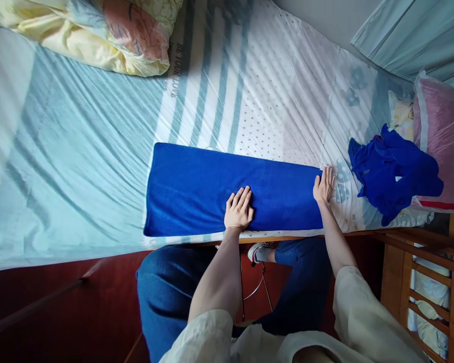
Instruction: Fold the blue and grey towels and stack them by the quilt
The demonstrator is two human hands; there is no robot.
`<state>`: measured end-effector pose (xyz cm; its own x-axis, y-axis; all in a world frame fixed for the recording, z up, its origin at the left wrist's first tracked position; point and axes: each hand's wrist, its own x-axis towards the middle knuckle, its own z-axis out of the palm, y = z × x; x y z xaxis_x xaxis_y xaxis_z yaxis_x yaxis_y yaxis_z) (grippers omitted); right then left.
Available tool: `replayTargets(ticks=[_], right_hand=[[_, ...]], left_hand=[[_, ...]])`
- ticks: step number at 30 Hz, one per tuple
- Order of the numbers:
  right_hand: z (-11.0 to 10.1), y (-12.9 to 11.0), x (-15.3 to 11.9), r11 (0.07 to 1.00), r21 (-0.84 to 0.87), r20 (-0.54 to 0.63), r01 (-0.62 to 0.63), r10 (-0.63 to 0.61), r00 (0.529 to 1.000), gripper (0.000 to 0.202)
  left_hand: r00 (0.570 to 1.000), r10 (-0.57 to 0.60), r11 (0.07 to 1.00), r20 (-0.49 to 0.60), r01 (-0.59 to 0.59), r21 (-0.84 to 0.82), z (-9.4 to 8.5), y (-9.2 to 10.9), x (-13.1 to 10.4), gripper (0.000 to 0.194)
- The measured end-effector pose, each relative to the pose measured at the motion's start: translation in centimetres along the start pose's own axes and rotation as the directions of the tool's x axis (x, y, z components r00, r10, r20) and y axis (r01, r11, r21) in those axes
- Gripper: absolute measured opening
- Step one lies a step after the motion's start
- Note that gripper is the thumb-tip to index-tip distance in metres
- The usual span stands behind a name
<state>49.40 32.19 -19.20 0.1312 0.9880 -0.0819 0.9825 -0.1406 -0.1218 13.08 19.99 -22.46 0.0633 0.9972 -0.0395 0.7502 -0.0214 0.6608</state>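
Note:
A blue towel (196, 186), folded into a long strip, lies along the near edge of the bed. My left hand (239, 209) rests flat on its middle, fingers stretched out. At the towel's right end, my right hand (324, 184) lies with its fingers extended over the short edge, part on the cloth and part on the sheet. Neither hand grips anything that shows. To the right, a crumpled heap of blue cloth (397, 169) with a small white tag sits apart from both hands.
A patterned sheet (280, 106) covers the bed. A yellow quilt (136, 45) is bunched at the far left. A pink pillow (444, 136) stands at the right end, near a wooden rail (419, 239). My knees are below the bed's near edge.

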Motion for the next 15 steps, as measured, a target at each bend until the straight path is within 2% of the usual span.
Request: replayTargets(ticks=[2, 4, 6, 8, 11, 13, 15], right_hand=[[-0.8, 0.8, 0.2, 1.0, 0.004, 0.073, -0.02, 0.02, 0.997, 0.064], [-1.6, 1.7, 0.7, 0.996, -0.015, 0.123, -0.089, 0.091, 0.988, 0.064], [-2.3, 2.0, 1.3, 0.985, -0.05, 0.098, -0.163, 0.167, 0.981, 0.066], [-2.6, 0.9, 1.0, 0.984, -0.065, 0.022, -0.165, 0.167, 0.986, 0.067], [-1.8, -3.5, -2.2, 0.999, -0.02, -0.059, -0.027, 0.026, 0.998, 0.066], [-0.6, -7.6, -5.7, 0.994, 0.045, -0.03, 0.097, -0.096, 0.995, 0.064], [0.8, -11.2, -9.0, 0.967, 0.118, 0.044, 0.224, -0.231, 0.972, 0.062]], left_hand=[[1.0, -0.002, 1.0, 0.017, 0.002, 0.005, -0.1, 0.0, 0.0, 0.063], [1.0, -0.009, 1.0, 0.03, 0.009, 0.012, -0.1, 0.0, 0.0, 0.064], [0.999, -0.015, 1.0, 0.038, 0.014, 0.021, -0.1, 0.0, 0.0, 0.064], [0.999, -0.013, 1.0, 0.042, 0.012, 0.027, -0.1, 0.0, 0.0, 0.064], [0.999, -0.008, 1.0, 0.046, 0.006, 0.028, -0.1, -0.1, 0.0, 0.064], [0.999, -0.003, 1.0, 0.037, 0.002, 0.027, -0.1, -0.1, 0.0, 0.065], [1.0, 0.008, 1.0, 0.018, -0.008, 0.029, -0.1, -0.2, 0.0, 0.064]])
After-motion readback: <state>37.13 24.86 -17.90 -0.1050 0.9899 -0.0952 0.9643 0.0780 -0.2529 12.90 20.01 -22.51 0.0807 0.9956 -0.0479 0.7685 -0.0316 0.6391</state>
